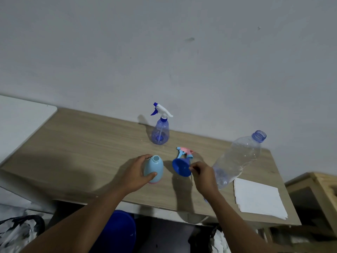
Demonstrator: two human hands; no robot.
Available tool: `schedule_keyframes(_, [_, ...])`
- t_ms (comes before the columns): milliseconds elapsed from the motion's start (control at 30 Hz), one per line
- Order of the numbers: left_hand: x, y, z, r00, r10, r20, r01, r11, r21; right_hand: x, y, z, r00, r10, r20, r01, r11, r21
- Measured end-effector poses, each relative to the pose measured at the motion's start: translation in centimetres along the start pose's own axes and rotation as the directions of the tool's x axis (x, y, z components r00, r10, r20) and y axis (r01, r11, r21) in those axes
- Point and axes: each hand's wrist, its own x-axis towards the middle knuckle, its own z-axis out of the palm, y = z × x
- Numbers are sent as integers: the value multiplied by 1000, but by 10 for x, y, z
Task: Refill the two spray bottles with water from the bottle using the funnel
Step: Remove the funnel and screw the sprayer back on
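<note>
At the far left a white board (21, 125) is lying beside the wooden counter (82, 152), and under the near edge of the counter a blue bucket (120, 230) is showing. The left hand (135, 173) is holding the light blue spray bottle (154, 168), which is standing upright near the middle of the counter. Its grip is curled around the body, with the thumb on the near side and the fingers on the far left side. This bottle is standing with its neck open and no spray head on it. Farther away, close to the wall, the translucent blue spray bottle (160, 132) is standing with its white and blue trigger head screwed on. Just to the right of the light blue bottle, the blue funnel (180, 168) is tilting with its wide mouth facing left and near. Whether it is touching the counter, I cannot tell. Behind it the pink and blue spray head (184, 152) is lying on the counter. The right hand (204, 177) is pinching the right rim of the funnel, its grip narrow, between the thumb and the fingertips. To the right the clear water bottle (237, 157) is standing uncapped, and near it a stack of white paper (259, 198) is lying at the counter edge. A wooden cabinet (313, 190) is standing at the far right.
</note>
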Motion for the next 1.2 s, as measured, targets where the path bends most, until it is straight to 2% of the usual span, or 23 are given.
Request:
schedule_keyframes(100, [-2,-6,4,999,33,28,-33,999,0,-11,19,22,997,-29,70,46,967,-249])
schedule_keyframes(200, [-3,-13,9,996,74,50,-72,997,-26,-18,42,42,988,-90,126,133,911,-390])
schedule_keyframes(300, [-2,-18,15,993,106,58,-102,993,-56,-25,53,50,981,-96,168,165,873,-459])
schedule_keyframes(367, [-1,-26,18,990,131,62,-129,991,-26,-25,59,53,985,-104,139,156,878,-453])
schedule_keyframes(433, [-1,-37,21,987,148,64,-149,989,17,-28,62,56,959,-221,177,280,835,-474])
schedule_keyframes(500, [-1,-44,22,988,148,53,-150,988,44,-29,63,54,939,-258,228,341,783,-521])
schedule_keyframes(567, [1,-45,23,985,166,42,-168,985,41,-28,62,49,955,-216,206,290,830,-475])
schedule_keyframes(667, [3,-44,25,985,165,43,-164,986,-15,-16,49,39,996,-63,60,78,950,-302])
schedule_keyframes(800, [4,-49,33,991,135,7,-134,984,-116,36,34,34,980,131,-151,-148,984,-103])
schedule_keyframes(833, [4,-49,34,992,126,-2,-125,983,-138,51,32,34,975,166,-147,-183,977,-107])
schedule_keyframes(933, [4,-50,37,992,118,-49,-123,986,-108,87,40,38,963,270,1,-264,941,-212])
schedule_keyframes(1033, [4,-48,36,985,148,-89,-155,985,-76,108,48,46,925,367,95,-355,927,-123])
schedule_keyframes(1100, [4,-46,35,984,148,-103,-159,982,-104,118,50,49,912,385,142,-372,921,-114])
schedule_keyframes(1200, [5,-43,32,978,148,-150,-174,970,-173,126,52,48,928,330,172,-306,940,-155])
